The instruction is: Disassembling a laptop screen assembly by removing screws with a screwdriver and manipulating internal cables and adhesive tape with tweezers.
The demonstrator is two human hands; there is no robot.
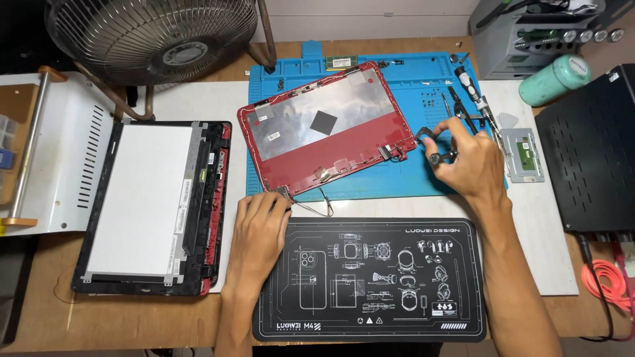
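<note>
A red laptop lid shell (324, 129), inside face up with a silver foil lining, lies tilted on a blue repair mat (410, 82). My right hand (466, 162) pinches a small black metal hinge bracket (430, 142) just off the shell's right corner. My left hand (261, 231) rests flat at the shell's lower left corner, fingertips on a small hinge piece (281, 194) with a thin wire loop trailing from it.
A bare screen panel in a black bezel (149, 205) lies to the left. A black printed mat (370, 277) is in front. Screwdrivers (466, 82), a touchpad part (522, 153), a green bottle (554, 79), a fan (152, 36) and a black case (595, 145) surround the work area.
</note>
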